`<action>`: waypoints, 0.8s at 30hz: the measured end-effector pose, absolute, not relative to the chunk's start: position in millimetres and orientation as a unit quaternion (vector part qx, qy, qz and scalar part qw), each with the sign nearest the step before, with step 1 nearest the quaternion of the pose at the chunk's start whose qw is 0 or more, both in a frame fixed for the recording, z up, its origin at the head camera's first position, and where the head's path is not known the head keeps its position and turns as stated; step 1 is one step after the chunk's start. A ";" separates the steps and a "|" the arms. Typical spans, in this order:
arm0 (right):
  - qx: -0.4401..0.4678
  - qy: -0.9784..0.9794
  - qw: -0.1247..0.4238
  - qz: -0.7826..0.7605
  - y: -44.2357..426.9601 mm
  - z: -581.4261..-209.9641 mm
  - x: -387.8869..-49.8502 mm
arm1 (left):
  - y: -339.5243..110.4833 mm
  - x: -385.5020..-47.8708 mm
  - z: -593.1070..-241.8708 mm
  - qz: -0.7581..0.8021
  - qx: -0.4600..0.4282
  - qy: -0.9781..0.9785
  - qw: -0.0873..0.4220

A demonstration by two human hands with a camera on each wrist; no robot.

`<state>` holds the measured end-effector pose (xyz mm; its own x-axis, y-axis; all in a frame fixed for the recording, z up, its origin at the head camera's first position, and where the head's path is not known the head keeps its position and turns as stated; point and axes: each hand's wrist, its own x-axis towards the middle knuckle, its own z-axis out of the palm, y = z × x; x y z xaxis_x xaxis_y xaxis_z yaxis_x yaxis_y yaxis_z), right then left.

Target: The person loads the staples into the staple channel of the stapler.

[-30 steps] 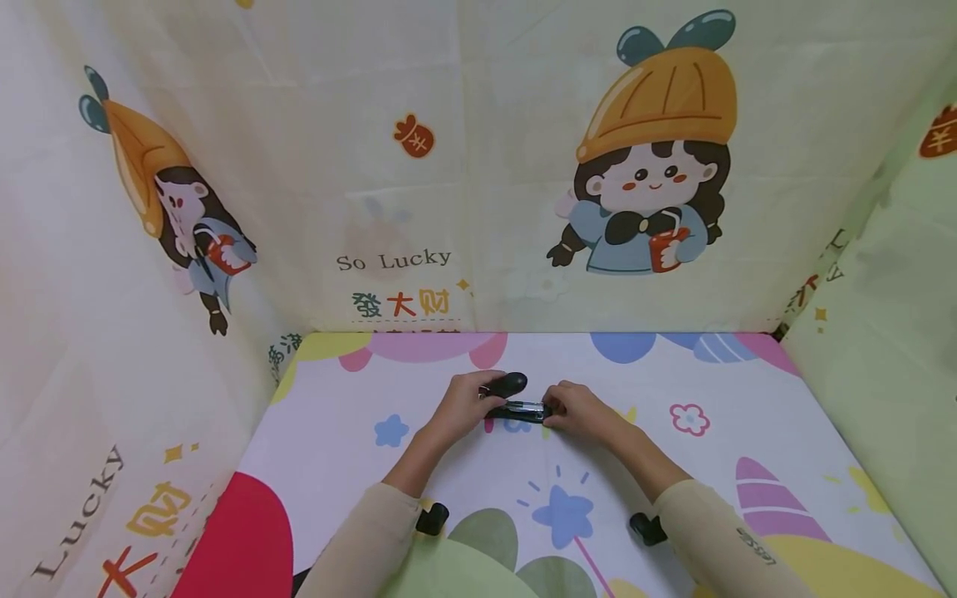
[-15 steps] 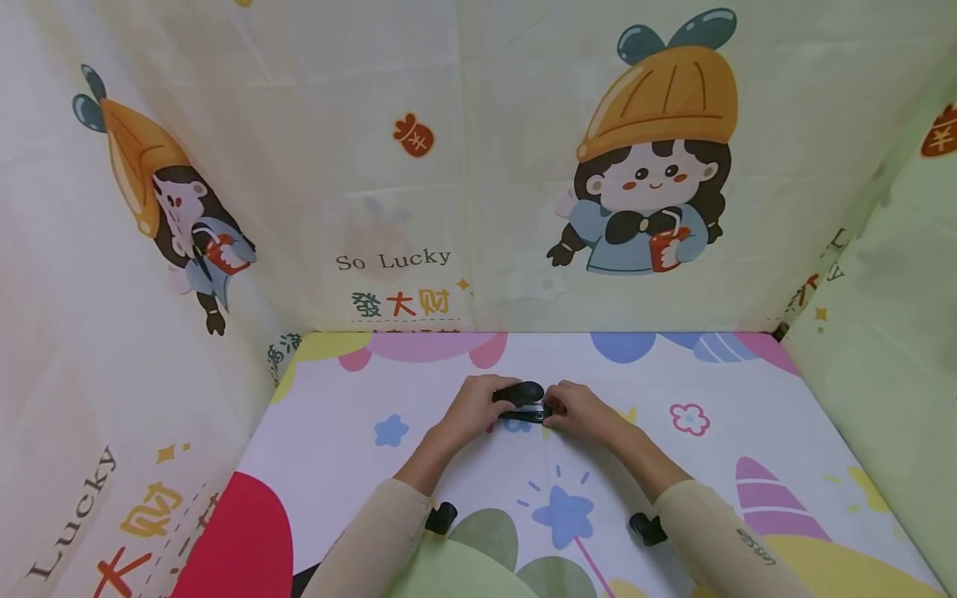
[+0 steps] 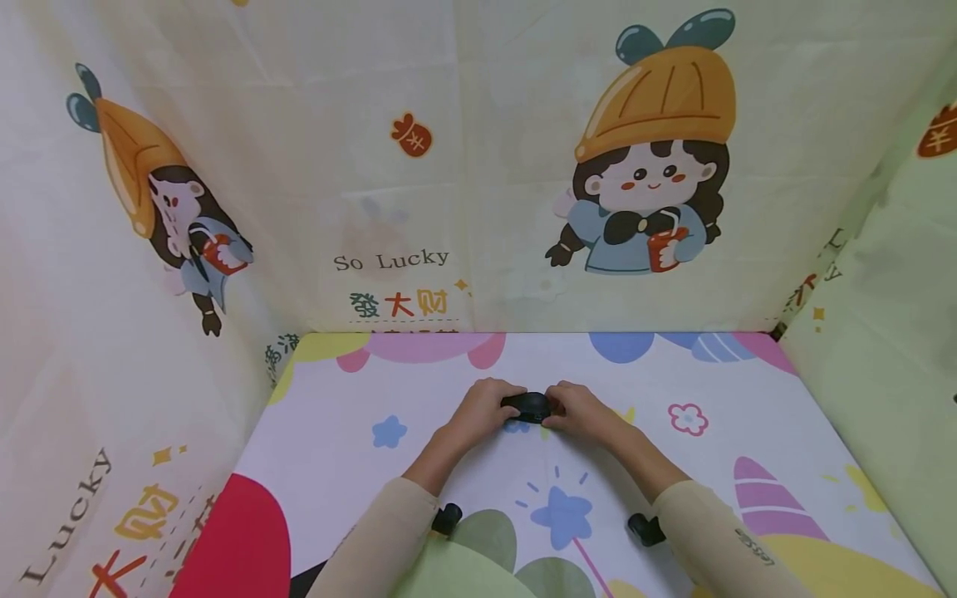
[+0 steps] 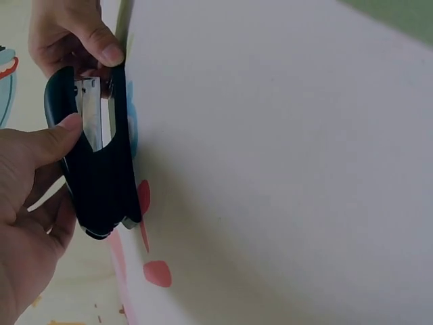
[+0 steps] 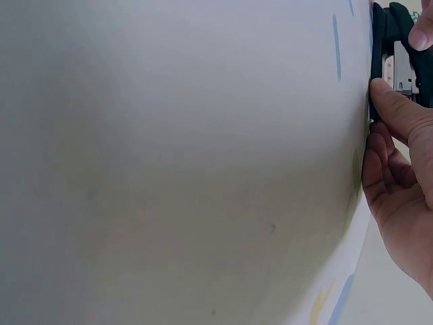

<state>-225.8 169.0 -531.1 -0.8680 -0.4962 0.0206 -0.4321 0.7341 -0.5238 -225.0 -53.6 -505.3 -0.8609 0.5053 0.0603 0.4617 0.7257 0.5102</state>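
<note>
A black stapler (image 3: 529, 407) lies on the table between the two hands, its top arm lowered over the base. In the left wrist view, a silver magazine shows through the gap in the stapler (image 4: 101, 176). My left hand (image 3: 484, 410) grips the top arm, thumb on the near side and fingers behind. My right hand (image 3: 579, 410) pinches the end of the base; in the right wrist view the thumb of that right hand (image 5: 406, 169) presses the base's edge. The curled fingertips behind the stapler are partly hidden.
The table (image 3: 329, 465) wears a white cover with printed shapes. Patterned cloth (image 3: 508, 208) hangs behind it and at both sides. A small black wrist camera (image 3: 447, 519) sits below the left sleeve, and another wrist camera (image 3: 646, 529) by the right sleeve.
The stapler's raised top arm has swung down to the right over the base, the left hand moving right with it. The right hand has stayed at the base's end.
</note>
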 end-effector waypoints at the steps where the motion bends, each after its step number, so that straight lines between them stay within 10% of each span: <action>1: -0.249 0.929 0.061 -0.266 168.8 -531.3 -225.9 | -53.6 -225.0 -505.7 0.264 0.260 0.928 0.043; 24: -0.244 0.925 0.072 -0.282 168.6 -527.7 -226.6 | -40.2 -222.6 -496.6 0.205 0.260 0.943 0.034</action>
